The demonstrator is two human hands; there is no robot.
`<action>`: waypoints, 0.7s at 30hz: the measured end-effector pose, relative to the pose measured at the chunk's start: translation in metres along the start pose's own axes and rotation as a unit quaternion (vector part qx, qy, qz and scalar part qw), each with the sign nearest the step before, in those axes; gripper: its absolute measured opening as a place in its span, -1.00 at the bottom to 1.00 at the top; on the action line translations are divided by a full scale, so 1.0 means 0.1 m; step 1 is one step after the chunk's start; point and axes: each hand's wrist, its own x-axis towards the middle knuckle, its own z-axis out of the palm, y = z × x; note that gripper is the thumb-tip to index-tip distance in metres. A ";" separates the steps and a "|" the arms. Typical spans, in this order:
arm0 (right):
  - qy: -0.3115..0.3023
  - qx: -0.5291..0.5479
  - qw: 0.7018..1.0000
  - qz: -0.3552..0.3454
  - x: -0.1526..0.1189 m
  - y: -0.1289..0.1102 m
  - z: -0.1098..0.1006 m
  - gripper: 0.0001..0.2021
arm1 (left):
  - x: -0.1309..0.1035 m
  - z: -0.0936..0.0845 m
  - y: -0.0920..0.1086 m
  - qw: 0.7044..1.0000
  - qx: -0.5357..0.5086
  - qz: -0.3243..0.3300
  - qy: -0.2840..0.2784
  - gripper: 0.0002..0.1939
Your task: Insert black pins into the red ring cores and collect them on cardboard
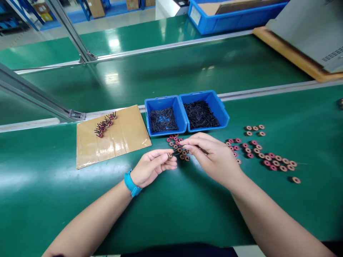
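Observation:
My left hand point(152, 165), a teal band at its wrist, pinches a small copper-wound motor core point(169, 155) between thumb and fingertips. Thin wire leads stick out from the core to the right. Thumb and forefinger of my right hand point(214, 159) are closed on a thin black sleeve point(183, 145) by those leads; whether a lead runs inside it is too small to tell. Just beyond my fingertips lies a cluster of wound cores point(174, 138), some red, some copper. Behind them stand two blue bins point(185, 119) holding many short black sleeves point(199, 114).
A tan cardboard sheet point(118, 142) at the left carries a row of cores with black sleeves point(105, 125). More loose cores point(268, 159) are spread on the green table point(187, 217) to the right. A metal rail point(241, 93) runs behind the bins.

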 end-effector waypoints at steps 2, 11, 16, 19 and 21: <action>0.001 0.007 1.000 -0.002 -0.01 0.00 0.00 -0.80 | 0.00 0.00 0.00 1.000 -0.003 0.000 -0.001 -0.74; 0.007 0.006 1.000 -0.021 0.00 -0.01 0.01 -0.82 | 0.00 0.01 0.00 1.000 -0.008 -0.005 0.006 -0.72; 0.013 0.009 0.999 -0.033 -0.01 -0.01 0.01 -0.82 | 0.00 0.03 0.01 1.000 -0.013 -0.002 0.001 -0.74; 0.010 0.012 0.999 -0.031 -0.01 0.00 0.02 -0.83 | 0.00 0.03 0.01 1.000 -0.015 -0.001 -0.004 -0.75; 0.006 0.019 0.999 -0.030 -0.01 0.00 0.03 -0.83 | 0.00 0.02 0.01 1.000 -0.015 -0.001 -0.009 -0.76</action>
